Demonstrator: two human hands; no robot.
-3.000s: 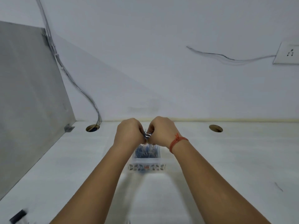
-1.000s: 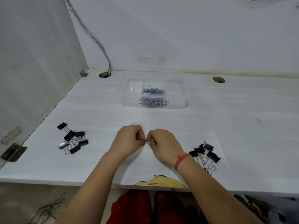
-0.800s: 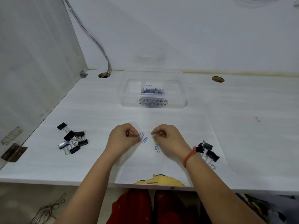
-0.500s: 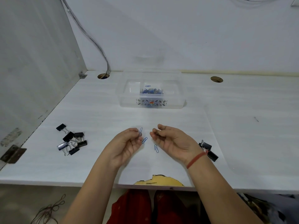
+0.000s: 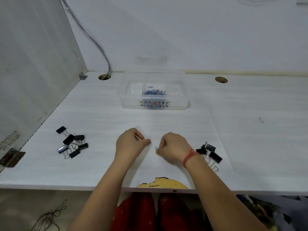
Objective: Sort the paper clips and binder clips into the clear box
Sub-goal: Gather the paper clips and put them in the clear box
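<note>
Near front edge of worktop [image 5: 100, 117], right hand [image 5: 173, 147] pinched blue paper clip [image 5: 156, 148]; left hand [image 5: 131, 144] curled, contents unclear. The clear box [image 5: 180, 104] sat toward back edge. Thin clip might slip mid-carry.

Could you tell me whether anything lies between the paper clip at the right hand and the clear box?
Nothing visible does. The desk from the paper clip at the right hand to the clear box is bare; the binder clips lie off to both sides.
</note>
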